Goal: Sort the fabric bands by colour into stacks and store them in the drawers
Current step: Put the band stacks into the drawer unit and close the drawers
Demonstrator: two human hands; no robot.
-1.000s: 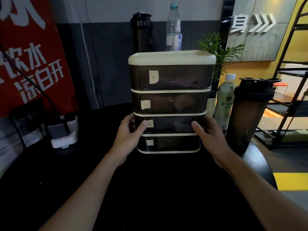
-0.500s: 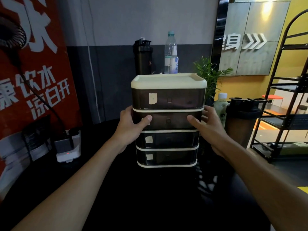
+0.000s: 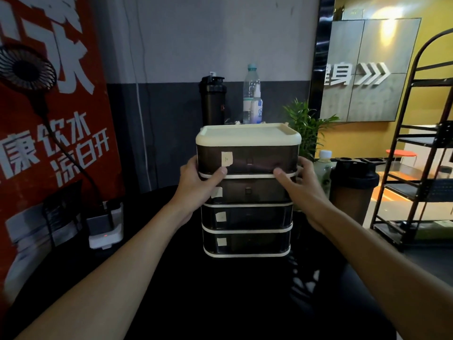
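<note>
Drawers, four dark ones stacked in a cream-lidded tower, all pushed in, stand upright mid-table. Left hand and right hand clasp the tower's sides near the top, thumbs pressed on the front. A dark shaker stands just right; two bottles stand behind.
</note>
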